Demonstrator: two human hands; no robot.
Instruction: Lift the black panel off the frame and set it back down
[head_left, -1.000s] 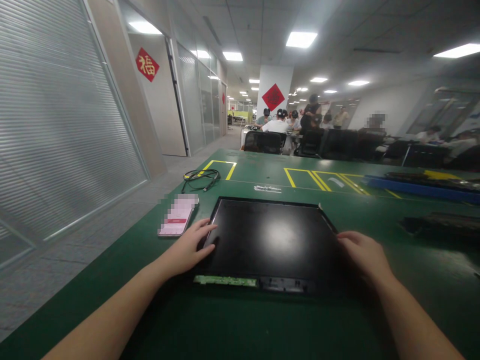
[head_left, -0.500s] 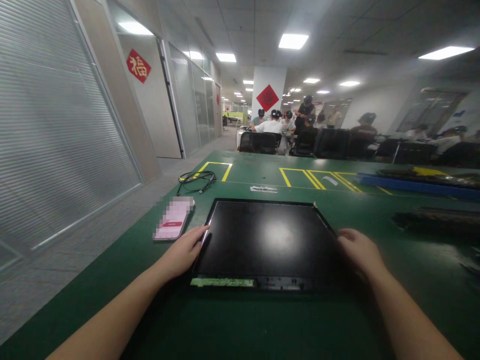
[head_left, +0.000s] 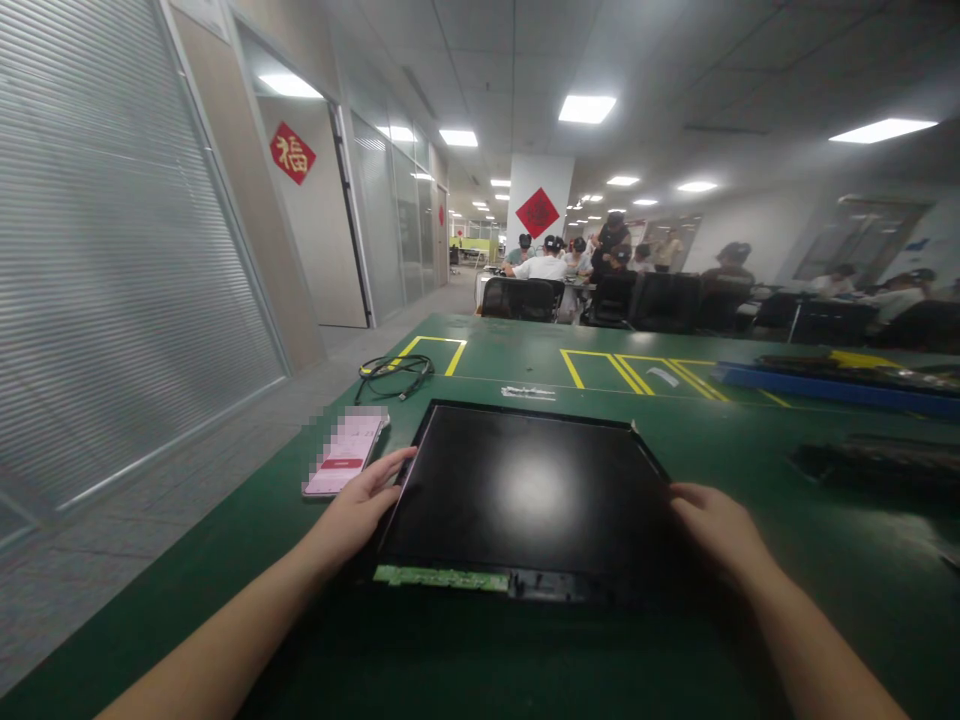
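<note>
An open-plan electronics workroom inside an office building: a long green workbench (head_left: 525, 350) marked with yellow tape boxes (head_left: 600, 365), seated workers (head_left: 551, 268) clustered beyond its far end, glass-walled rooms with blinds (head_left: 112, 260) to its left, and red diamond decorations (head_left: 537, 212) on the pillar beyond it, under panel ceiling lights (head_left: 586, 108).

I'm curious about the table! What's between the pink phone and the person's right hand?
In the head view, the black panel lies between the phone and the right hand; the left hand grips its left edge.
</note>
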